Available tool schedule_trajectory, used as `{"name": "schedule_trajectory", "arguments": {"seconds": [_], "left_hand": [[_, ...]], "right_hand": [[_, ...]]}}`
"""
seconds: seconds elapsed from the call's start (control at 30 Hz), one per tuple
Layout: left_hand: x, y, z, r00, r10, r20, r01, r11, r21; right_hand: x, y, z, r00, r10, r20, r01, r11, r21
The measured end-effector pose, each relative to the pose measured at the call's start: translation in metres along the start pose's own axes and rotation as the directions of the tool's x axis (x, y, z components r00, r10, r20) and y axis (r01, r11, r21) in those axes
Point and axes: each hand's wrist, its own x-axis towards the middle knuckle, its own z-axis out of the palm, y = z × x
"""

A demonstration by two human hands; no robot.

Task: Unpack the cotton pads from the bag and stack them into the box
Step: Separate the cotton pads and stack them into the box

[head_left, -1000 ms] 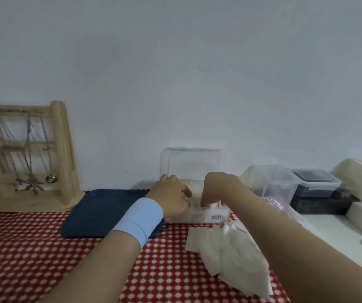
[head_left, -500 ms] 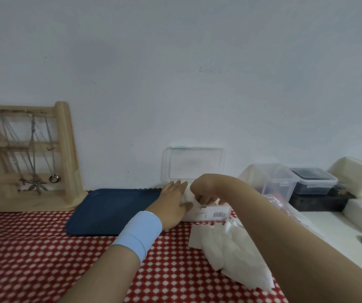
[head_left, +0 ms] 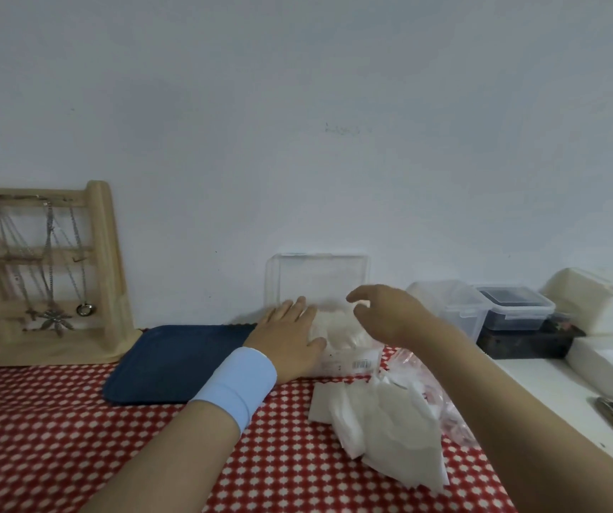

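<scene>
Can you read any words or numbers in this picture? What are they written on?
Nothing here can be read clearly.
Barcode sticker on the front of the clear box: the print is too small and blurred to read.
Red print on the plastic bag: blurred, unreadable.
Faint mark on the wall: too faint to tell whether it is writing.
</scene>
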Motion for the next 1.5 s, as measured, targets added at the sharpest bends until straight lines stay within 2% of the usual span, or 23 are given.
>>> {"name": "schedule_trajectory", "arguments": {"seconds": [0.07,0.13,0.23,0.33,0.4,0.43,0.5,0.57,0.6,0.63,0.7,0.8,0.9,1.0,1.1,1.2,1.27,1.3,1.4,1.5], "left_hand": [[0.006,0.006,0.002,0.998,0.019,0.056,-0.02,1.0,0.017],[0.012,0.01,0.009,0.995,0.018,0.1,-0.021,0.999,0.033],[0.019,0.012,0.014,0.995,0.011,0.099,-0.016,0.999,0.05],[0.02,0.011,0.01,0.993,0.006,0.114,-0.01,0.999,0.034],[0.017,0.011,0.006,0.997,0.015,0.077,-0.016,1.0,0.015],[0.013,0.012,0.004,0.999,0.031,0.032,-0.031,1.0,-0.006],[0.002,0.018,0.001,0.988,0.078,-0.133,-0.088,0.993,-0.077],[-0.011,0.027,-0.002,0.945,0.109,-0.309,-0.169,0.97,-0.173],[-0.017,0.033,-0.004,0.938,0.108,-0.33,-0.195,0.95,-0.244],[-0.024,0.04,-0.005,0.95,0.099,-0.296,-0.198,0.924,-0.327],[-0.036,0.053,-0.002,0.982,0.106,-0.157,-0.165,0.883,-0.44],[-0.052,0.065,0.005,0.989,0.145,0.042,-0.118,0.917,-0.382],[-0.064,0.067,0.014,0.969,0.185,0.161,-0.129,0.944,-0.305],[-0.07,0.056,0.024,0.979,0.166,0.116,-0.129,0.953,-0.276],[-0.078,0.04,0.024,0.994,0.104,0.034,-0.087,0.942,-0.325],[-0.085,0.023,0.02,0.999,0.041,0.001,-0.037,0.925,-0.377],[-0.088,0.01,0.019,0.999,0.027,0.02,-0.016,0.911,-0.412],[-0.093,0.006,0.017,0.999,0.025,0.04,-0.005,0.899,-0.437],[-0.106,-0.005,0.015,0.994,-0.034,0.1,0.081,0.858,-0.507],[-0.111,-0.016,0.015,0.99,-0.138,0.032,0.126,0.748,-0.652]], "right_hand": [[-0.005,0.005,0.008,0.983,-0.041,0.178,0.066,0.988,-0.139],[-0.007,0.009,0.023,0.951,0.014,0.31,0.044,0.983,-0.18],[0.005,0.013,0.04,0.938,0.081,0.336,-0.045,0.993,-0.113],[0.008,0.011,0.035,0.928,0.013,0.373,0.073,0.974,-0.216],[0.005,0.016,0.025,0.934,-0.053,0.353,0.125,0.975,-0.184],[0.002,0.02,0.018,0.943,-0.074,0.324,0.116,0.987,-0.114],[-0.008,0.029,0.002,0.97,-0.092,0.226,0.094,0.996,0.002],[-0.02,0.034,-0.012,0.988,-0.096,0.12,0.091,0.995,0.048],[-0.028,0.034,-0.019,0.991,-0.1,0.093,0.095,0.994,0.062],[-0.038,0.034,-0.024,0.99,-0.104,0.092,0.098,0.992,0.075],[-0.061,0.031,-0.031,0.972,-0.128,0.2,0.116,0.991,0.071],[-0.096,0.018,-0.031,0.877,-0.074,0.474,0.121,0.99,-0.07],[-0.115,0.005,-0.015,0.814,-0.02,0.58,0.142,0.976,-0.166],[-0.119,-0.01,0.01,0.81,-0.059,0.584,0.238,0.942,-0.236],[-0.116,-0.019,0.012,0.837,-0.02,0.547,0.213,0.933,-0.291],[-0.107,-0.019,0.014,0.913,-0.108,0.394,0.238,0.924,-0.299],[-0.102,-0.023,0.022,0.936,-0.172,0.309,0.252,0.937,-0.241],[-0.101,-0.027,0.024,0.932,-0.183,0.314,0.256,0.943,-0.213],[-0.101,-0.037,0.025,0.855,-0.105,0.509,0.221,0.96,-0.172],[-0.098,-0.045,0.016,0.823,-0.102,0.559,0.158,0.986,-0.052]]}}
